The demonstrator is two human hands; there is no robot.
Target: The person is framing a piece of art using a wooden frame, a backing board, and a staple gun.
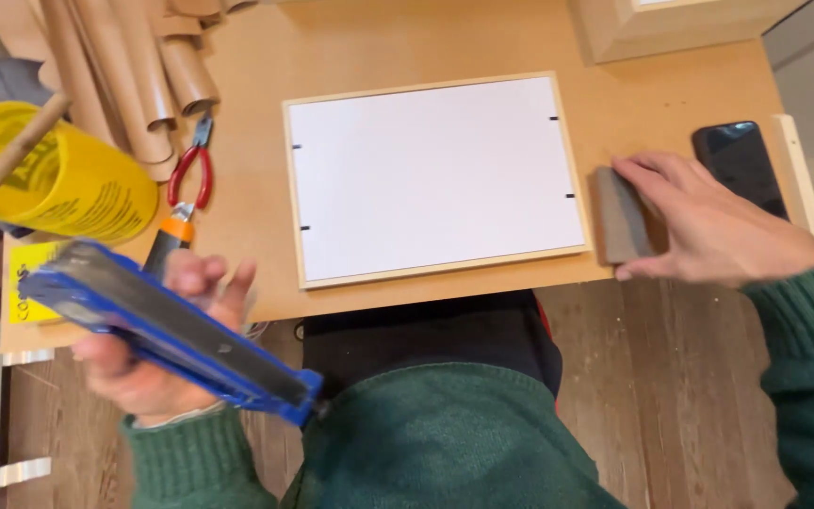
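Gripping a blue and grey stapler-like tool point(176, 335), the left hand point(153, 358) is curling its fingers around the body, held low off the near edge of the table point(671, 94), the tool slanting down toward the green-sleeved chest. Beyond it, red-handled pliers point(190, 170), a yellow roll point(58, 174) and cardboard tubes point(134, 66) are lying at the table's left. A wooden picture frame point(435, 174) with a white backing is lying flat at the centre. Just right of it, the right hand point(708, 221) is resting flat, fingers pressing on a grey block point(621, 215) that is touching the frame's right edge. A dark phone point(741, 165) is lying beyond the knuckles.
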